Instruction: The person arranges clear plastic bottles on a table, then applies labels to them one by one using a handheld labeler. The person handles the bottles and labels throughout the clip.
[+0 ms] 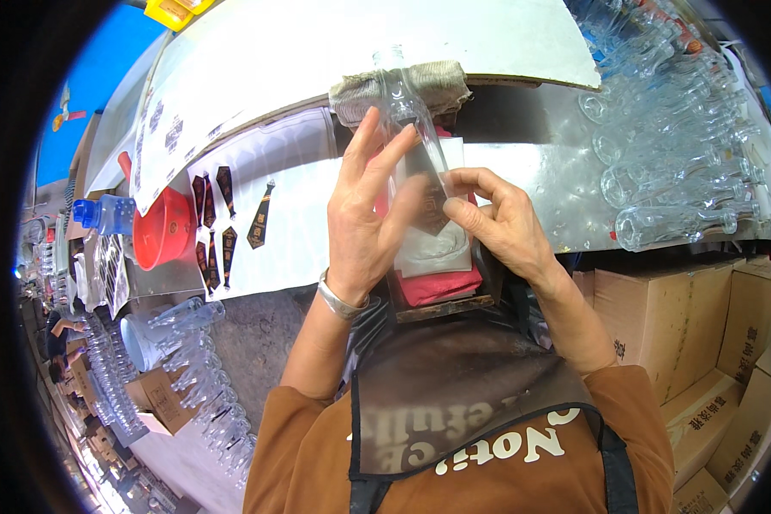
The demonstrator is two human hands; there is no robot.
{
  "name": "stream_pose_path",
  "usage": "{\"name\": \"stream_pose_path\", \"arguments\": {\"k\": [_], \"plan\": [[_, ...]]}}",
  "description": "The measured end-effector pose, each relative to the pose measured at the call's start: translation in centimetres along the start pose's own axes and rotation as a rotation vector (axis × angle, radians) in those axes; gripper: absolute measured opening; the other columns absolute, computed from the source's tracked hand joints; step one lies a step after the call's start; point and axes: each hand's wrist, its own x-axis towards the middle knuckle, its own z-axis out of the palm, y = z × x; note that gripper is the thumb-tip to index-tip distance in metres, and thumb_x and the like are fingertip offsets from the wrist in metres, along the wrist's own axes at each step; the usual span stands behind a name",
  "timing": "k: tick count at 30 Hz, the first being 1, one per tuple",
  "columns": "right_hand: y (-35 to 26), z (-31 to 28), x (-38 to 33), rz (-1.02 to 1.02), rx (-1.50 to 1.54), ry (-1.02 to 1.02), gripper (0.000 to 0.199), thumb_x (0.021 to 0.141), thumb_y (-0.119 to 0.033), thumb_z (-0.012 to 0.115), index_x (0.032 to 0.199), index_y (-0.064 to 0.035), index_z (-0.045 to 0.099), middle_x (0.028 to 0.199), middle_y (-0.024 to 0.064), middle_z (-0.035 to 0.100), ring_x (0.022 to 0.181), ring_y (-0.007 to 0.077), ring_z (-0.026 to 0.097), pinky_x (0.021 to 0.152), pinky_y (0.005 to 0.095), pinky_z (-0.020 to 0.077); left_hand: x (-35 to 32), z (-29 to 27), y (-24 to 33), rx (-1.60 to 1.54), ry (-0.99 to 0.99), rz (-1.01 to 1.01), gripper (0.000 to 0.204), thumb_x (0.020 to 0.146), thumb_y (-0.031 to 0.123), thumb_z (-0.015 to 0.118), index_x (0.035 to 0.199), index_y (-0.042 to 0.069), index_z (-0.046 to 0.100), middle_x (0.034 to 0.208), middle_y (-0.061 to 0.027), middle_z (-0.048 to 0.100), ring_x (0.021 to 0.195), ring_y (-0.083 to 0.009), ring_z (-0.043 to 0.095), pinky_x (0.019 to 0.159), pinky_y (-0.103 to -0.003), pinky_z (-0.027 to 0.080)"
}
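A clear glass bottle [400, 92] lies in front of me, its neck pointing away and propped on a rolled, pale cloth [447, 83]. A dark tie-shaped decal [421, 164] lies along the bottle's side. My left hand [361, 210] is at the bottle's left side with fingers stretched out, the thumb blurred over the decal. On the right side, my right hand [504, 218] has its thumb and curled forefinger at the bottle's edge, gripping it. Under the bottle's base are a folded white cloth [441, 261] and a pink cloth [437, 289] in a wooden-edged holder.
More dark decals [261, 218] lie on a white sheet at left, beside a red bowl [164, 230] and a blue-capped bottle [111, 214]. Many clear bottles [672, 227] are piled at right. Cardboard boxes [660, 317] stand below them; more bottles [201, 368] stand lower left.
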Motion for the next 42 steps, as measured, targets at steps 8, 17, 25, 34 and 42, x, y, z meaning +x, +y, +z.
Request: {"name": "stream_pose_path", "arguments": {"k": [8, 17, 25, 34, 42], "plan": [[0.2, 0.1, 0.1, -0.016, -0.013, 0.010, 0.046, 0.095, -0.024, 0.071, 0.129, 0.0042, 0.059, 0.113, 0.0090, 0.066, 0.066, 0.0031, 0.056, 0.061, 0.0192, 0.0457, -0.1, 0.2, 0.0, -0.040, 0.006, -0.031, 0.047, 0.087, 0.008, 0.072, 0.134, 0.009, 0.065, 0.152, -0.0233, 0.044, 0.133, -0.0363, 0.053, 0.106, -0.043, 0.047], [5.5, -5.6, 4.3, 0.033, 0.728, 0.380, 0.037, 0.103, -0.029, 0.058, 0.122, 0.0023, 0.061, 0.106, 0.0133, 0.071, 0.073, 0.0119, 0.065, 0.067, 0.0233, 0.0532, -0.1, 0.2, -0.2, -0.011, -0.013, -0.022, 0.048, 0.089, 0.013, 0.073, 0.135, 0.009, 0.063, 0.153, -0.0185, 0.045, 0.140, -0.0331, 0.045, 0.110, -0.045, 0.043], [-3.7, -3.7, 7.5, -0.439, -0.036, 0.139, 0.031, 0.095, -0.011, 0.062, 0.123, 0.0000, 0.065, 0.105, 0.0034, 0.070, 0.096, 0.0103, 0.064, 0.088, 0.0260, 0.0527, 0.0, 0.0, 0.1, 0.011, -0.014, -0.026, 0.048, 0.088, 0.010, 0.072, 0.135, 0.009, 0.064, 0.153, -0.0193, 0.045, 0.141, -0.0332, 0.045, 0.112, -0.044, 0.041], [-7.1, -3.4, 10.7, -0.648, -0.410, 0.047, 0.029, 0.091, -0.009, 0.061, 0.119, -0.0045, 0.069, 0.099, 0.0037, 0.071, 0.090, 0.0099, 0.065, 0.082, 0.0267, 0.0544, 0.1, 0.0, 0.5, 0.017, -0.027, -0.045, 0.049, 0.087, 0.008, 0.072, 0.135, 0.008, 0.064, 0.153, -0.0197, 0.045, 0.140, -0.0336, 0.046, 0.112, -0.044, 0.041], [-8.5, -2.7, 10.9, -0.725, -0.560, 0.016, 0.028, 0.090, -0.009, 0.061, 0.116, -0.0030, 0.069, 0.100, 0.0093, 0.072, 0.088, 0.0158, 0.069, 0.081, 0.0303, 0.0559, 0.1, 0.0, 0.0, 0.062, -0.017, 0.003, 0.049, 0.084, 0.010, 0.074, 0.133, 0.009, 0.064, 0.151, -0.0267, 0.043, 0.132, -0.0393, 0.053, 0.105, -0.043, 0.047]]}}
